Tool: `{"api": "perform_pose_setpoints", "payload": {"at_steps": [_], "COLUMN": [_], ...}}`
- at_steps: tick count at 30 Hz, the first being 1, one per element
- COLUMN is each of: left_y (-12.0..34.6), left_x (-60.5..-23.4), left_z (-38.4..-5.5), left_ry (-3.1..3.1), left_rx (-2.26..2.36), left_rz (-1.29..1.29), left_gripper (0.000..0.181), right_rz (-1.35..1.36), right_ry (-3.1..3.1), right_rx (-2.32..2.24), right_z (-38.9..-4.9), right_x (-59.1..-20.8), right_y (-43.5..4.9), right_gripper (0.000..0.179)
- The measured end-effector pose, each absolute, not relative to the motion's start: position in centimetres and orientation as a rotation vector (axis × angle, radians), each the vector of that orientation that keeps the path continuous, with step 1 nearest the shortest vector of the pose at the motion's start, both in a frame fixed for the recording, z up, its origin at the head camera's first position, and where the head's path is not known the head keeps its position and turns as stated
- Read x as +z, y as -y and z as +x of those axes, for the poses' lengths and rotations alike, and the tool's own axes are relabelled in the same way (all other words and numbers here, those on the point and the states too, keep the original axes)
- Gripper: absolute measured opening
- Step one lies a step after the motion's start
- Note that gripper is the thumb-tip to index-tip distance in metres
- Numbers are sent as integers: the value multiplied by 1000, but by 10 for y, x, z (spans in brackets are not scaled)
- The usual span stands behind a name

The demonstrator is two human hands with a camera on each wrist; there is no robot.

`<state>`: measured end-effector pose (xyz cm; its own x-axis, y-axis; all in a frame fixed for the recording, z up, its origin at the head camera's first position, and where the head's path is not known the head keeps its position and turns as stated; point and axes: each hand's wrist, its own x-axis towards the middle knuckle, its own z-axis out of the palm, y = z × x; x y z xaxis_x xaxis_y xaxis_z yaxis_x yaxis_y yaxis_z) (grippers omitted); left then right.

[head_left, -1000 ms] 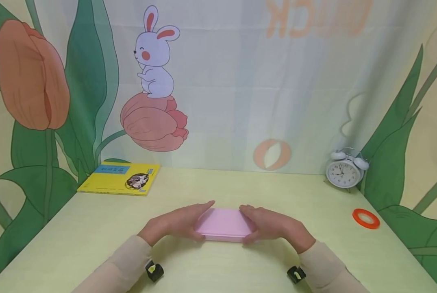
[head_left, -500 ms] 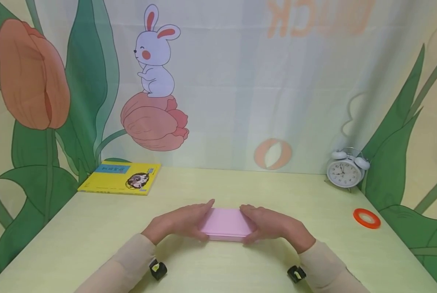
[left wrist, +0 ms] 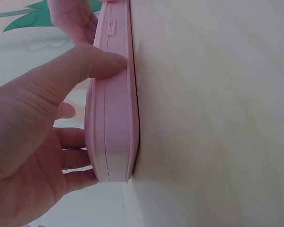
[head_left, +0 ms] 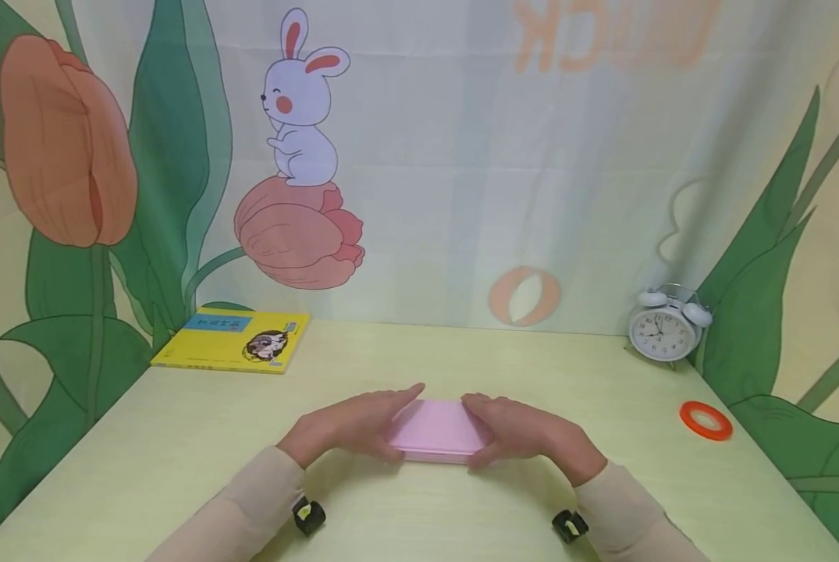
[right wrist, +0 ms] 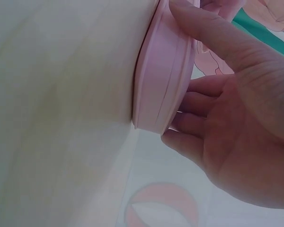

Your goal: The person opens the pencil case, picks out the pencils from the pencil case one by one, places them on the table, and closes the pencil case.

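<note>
A pink plastic case (head_left: 440, 429) with rounded corners lies flat on the table in front of me, its lid closed. A small latch (left wrist: 111, 27) shows on its near side in the left wrist view. My left hand (head_left: 363, 425) holds the left end, thumb against the near side and fingers reaching behind the far edge. At the right end my right hand (head_left: 520, 428) grips in the same way, its thumb on the near side wall (right wrist: 161, 71). Both hands partly cover the ends of the case.
On the pale table (head_left: 419, 515) a yellow book (head_left: 229, 343) lies at the back left. A white twin-bell alarm clock (head_left: 663, 332) stands at the back right, with an orange ring, perhaps a tape roll (head_left: 705, 421), nearer. A printed curtain (head_left: 433, 156) hangs behind.
My left hand has shifted slightly to the right along the case, covering a bit more of its left end. The right hand and the case look nearly still.
</note>
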<state>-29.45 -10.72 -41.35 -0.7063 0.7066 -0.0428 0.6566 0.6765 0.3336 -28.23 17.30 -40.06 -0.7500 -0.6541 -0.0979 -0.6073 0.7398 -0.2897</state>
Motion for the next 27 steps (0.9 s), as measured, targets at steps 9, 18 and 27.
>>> {"api": "perform_pose_setpoints", "payload": {"at_steps": [9,18,27], "left_y": [100,98,101], "left_x": [-406,-407,-407], "left_z": [-297,-295,-292], "left_ry": [-2756,-2741,-2755], "left_rx": [278,190,160], "left_rz": [1070,1135,1151], "left_gripper": [107,101,94], "right_rz": [-1032,-1046,-1031], "right_ry": [-2749,-2747,-2752], "right_rx": [-372,-363,-347], "right_z": [-283,-284,-284], "right_x": [-401,-400,-401], "right_y": [-175,-175,-174], "right_gripper": [87,87,79]}}
